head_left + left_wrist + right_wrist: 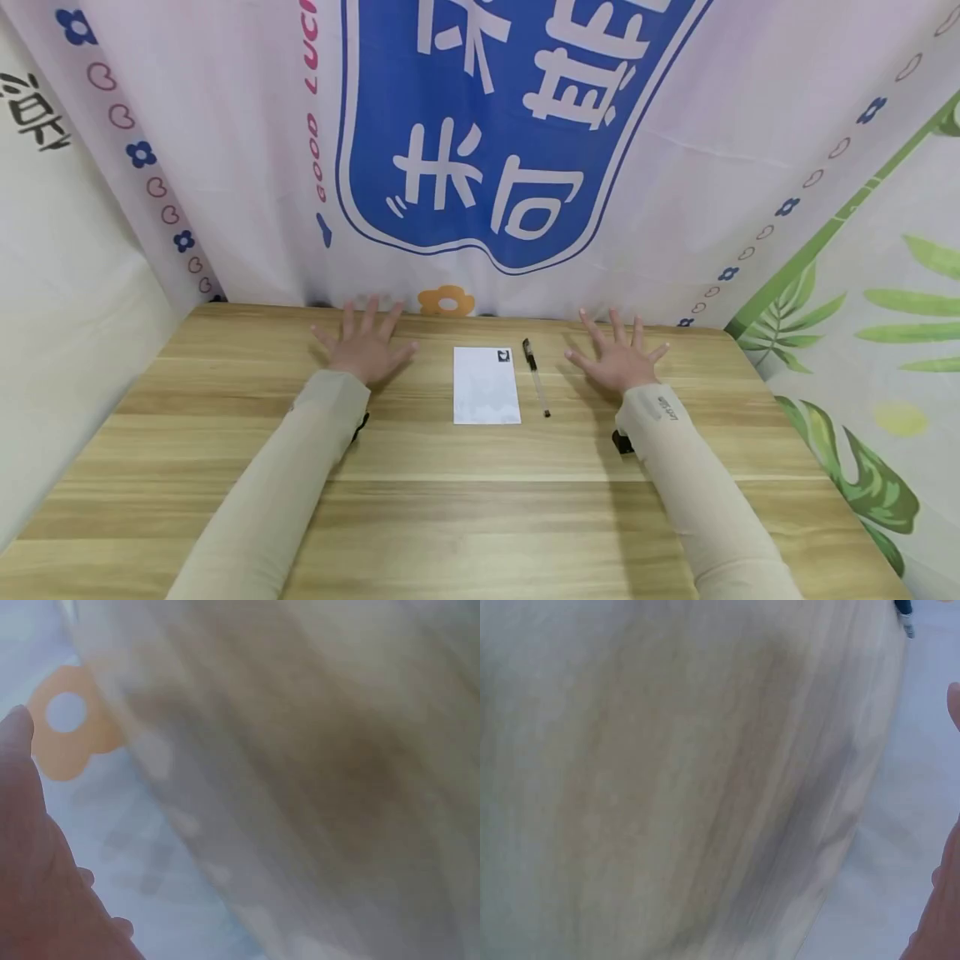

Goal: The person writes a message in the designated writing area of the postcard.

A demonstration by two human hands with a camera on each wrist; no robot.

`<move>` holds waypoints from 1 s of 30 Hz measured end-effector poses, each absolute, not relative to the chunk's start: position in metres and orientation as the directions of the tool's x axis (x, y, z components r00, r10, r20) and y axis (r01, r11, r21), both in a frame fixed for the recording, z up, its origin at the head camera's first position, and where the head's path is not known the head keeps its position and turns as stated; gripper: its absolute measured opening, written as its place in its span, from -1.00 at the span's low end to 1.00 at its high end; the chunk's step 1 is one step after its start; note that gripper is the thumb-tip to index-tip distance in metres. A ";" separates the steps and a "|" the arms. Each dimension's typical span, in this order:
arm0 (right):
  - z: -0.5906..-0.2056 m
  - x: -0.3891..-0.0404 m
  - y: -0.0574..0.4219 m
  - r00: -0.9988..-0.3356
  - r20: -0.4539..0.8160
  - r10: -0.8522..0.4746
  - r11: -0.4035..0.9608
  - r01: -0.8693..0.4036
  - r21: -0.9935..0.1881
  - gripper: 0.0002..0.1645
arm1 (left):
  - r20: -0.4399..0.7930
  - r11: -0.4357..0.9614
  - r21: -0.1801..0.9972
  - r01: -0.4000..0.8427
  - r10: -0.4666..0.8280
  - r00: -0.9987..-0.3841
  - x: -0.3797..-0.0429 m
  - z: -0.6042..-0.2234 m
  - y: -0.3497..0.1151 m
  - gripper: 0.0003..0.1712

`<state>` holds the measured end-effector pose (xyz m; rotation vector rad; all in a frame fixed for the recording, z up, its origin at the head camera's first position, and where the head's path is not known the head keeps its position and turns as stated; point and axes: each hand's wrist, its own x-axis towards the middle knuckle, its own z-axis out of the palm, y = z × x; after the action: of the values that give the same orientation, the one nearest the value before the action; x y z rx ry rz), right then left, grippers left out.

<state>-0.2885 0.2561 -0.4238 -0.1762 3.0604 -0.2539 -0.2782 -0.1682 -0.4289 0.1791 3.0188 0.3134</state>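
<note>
Both hands are stretched out over the far part of the wooden table with fingers spread, holding nothing. The left hand (365, 346) is to the left of a white card (486, 386) that has a small dark picture in its top right corner. A pen (536, 377) with a black cap and clear barrel lies just right of the card. Further right is the right hand (618, 357), nearest to the pen. In the left wrist view, part of the left hand (45, 855) shows at the left edge; the right wrist view catches a sliver of the right hand (941, 900).
The wooden table (450, 517) ends at the back against a printed cloth (247, 167) with a blue sign and an orange flower (446, 301). Cloth with green leaves (885, 350) hangs at the right, and a pale cloth (67, 275) at the left.
</note>
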 end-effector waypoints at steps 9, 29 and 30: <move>-0.415 -0.288 0.259 -0.992 -0.043 -0.115 0.970 -0.103 -0.218 0.07 | -0.047 0.970 0.206 0.131 0.143 -0.989 -0.276 -0.412 -0.166 0.07; -0.406 -0.269 0.235 -0.981 0.050 -0.190 0.911 -0.195 -0.364 -0.05 | 0.138 0.904 0.363 0.226 0.188 -0.972 -0.247 -0.388 -0.136 -0.05; -0.406 -0.267 0.232 -0.980 0.061 -0.192 0.904 -0.200 -0.379 -0.06 | 0.150 0.898 0.376 0.230 0.186 -0.971 -0.246 -0.389 -0.134 -0.06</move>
<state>-0.2672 0.2318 -0.4062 -0.3179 3.0864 -0.6174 -0.2455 -0.1335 -0.3889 0.3485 3.1675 0.6494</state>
